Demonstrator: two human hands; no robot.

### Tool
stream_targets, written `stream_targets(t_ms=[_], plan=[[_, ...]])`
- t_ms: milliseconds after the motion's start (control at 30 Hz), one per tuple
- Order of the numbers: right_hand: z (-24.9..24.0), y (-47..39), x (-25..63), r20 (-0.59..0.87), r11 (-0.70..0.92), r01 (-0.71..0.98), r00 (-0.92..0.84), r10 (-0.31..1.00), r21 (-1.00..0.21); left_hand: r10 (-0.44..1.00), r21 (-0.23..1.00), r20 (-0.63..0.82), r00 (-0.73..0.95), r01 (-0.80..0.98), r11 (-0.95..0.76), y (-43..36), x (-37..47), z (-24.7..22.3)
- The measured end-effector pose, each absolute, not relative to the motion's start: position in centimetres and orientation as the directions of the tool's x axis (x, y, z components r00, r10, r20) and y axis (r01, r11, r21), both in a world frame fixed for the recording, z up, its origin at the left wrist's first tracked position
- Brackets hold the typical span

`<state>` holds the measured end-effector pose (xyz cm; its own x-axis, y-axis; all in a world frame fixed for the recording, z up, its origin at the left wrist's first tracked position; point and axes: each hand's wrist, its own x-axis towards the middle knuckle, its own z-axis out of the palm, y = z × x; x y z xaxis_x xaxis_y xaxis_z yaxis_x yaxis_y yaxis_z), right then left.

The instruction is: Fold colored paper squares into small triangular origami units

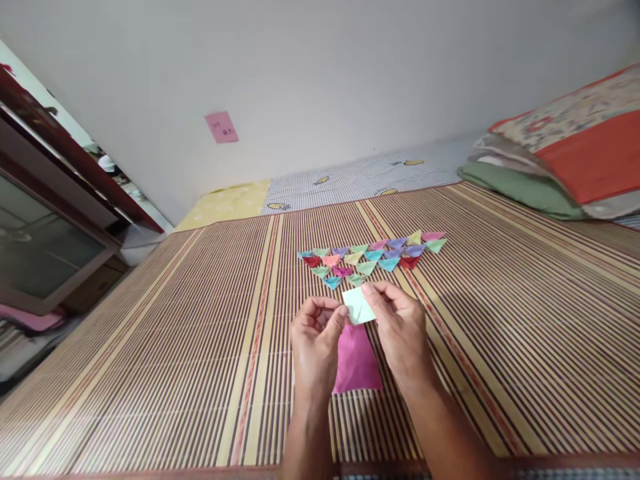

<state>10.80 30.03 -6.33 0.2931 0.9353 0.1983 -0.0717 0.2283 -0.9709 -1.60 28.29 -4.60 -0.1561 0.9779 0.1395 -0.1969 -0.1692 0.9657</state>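
A small pale green square of folded paper (358, 305) is held up between my two hands, with crease lines showing on it. My left hand (318, 332) pinches its lower left corner between thumb and forefinger. On the other side, my right hand (400, 327) grips the upper right edge, thumb on top. Below them a pink sheet of paper (358, 363) lies on the striped mat, partly hidden by my left hand. Just beyond my fingers, several small folded paper pieces (367, 268) in many colours sit in rows.
The striped bamboo mat (175, 360) covers the bed. Folded bedding and a red-edged floral pillow (590, 147) are piled at the right. A pink note (221, 127) is stuck on the wall behind. A glass-fronted cabinet (45, 233) stands at the left.
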Motion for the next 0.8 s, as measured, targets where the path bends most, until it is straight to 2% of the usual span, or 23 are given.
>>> stream_targets(t_ms=[267,567,667,800], plan=[[-6.21,29.89,10.72,0.241,0.258,-0.018,0.305,0.922,-0.966,0.979,0.969,0.110,-0.170,-0.200,-0.144,28.28,-1.37,-4.42],[-5.96,29.70,10.30,0.311,0.302,0.077,0.305,0.900,-0.950,0.970,0.944,0.023,-0.241,-0.313,-0.100,28.51,-1.36,-4.93],[-6.04,29.67,10.31,0.290,0.289,0.050,0.307,0.907,-0.956,0.964,0.937,0.047,-0.261,-0.324,-0.134,28.44,-1.38,-4.85],[-6.29,29.74,10.36,0.209,0.239,-0.066,0.301,0.930,-0.969,0.972,0.948,0.061,-0.228,-0.291,-0.127,28.36,-1.34,-4.70]])
